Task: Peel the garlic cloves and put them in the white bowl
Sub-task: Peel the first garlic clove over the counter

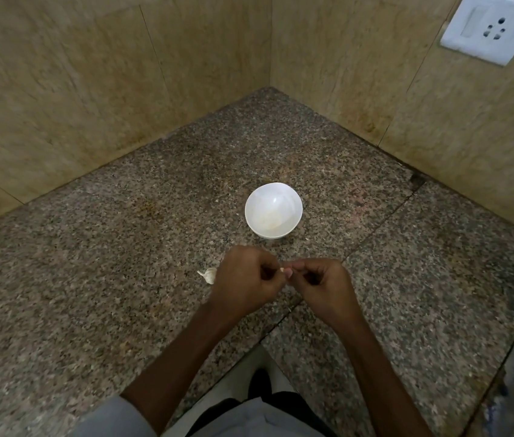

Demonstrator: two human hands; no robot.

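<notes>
A speckled brown granite counter (123,310) fills the corner of a kitchen, seen from above; just below the middle of the frame a small pale garlic clove (281,270) is held above the counter between two hands, only its tip showing between the fingertips; the left hand (246,279) has its fingers curled in and pinches the clove from the left side; the right hand (321,285) is likewise curled, thumb and forefinger nipping the same clove from the right, so the two hands meet knuckle to knuckle; both bare forearms run down to the lower middle of the frame, where a grey sleeve (113,417) shows at the left; just to the left of the left hand a whitish piece of garlic (209,275) with a papery tail lies on the counter, partly hidden by that hand; above the hands, near the centre of the frame, stands the white bowl (251,216), upright and apart from both hands; whether anything lies in it I cannot tell, as the inside is a pale blur; a dark seam (375,228) crosses the stone diagonally right of the bowl; tan tiled walls (91,89) close the corner behind; a white socket plate (488,26) sits in the upper right of the frame
</notes>
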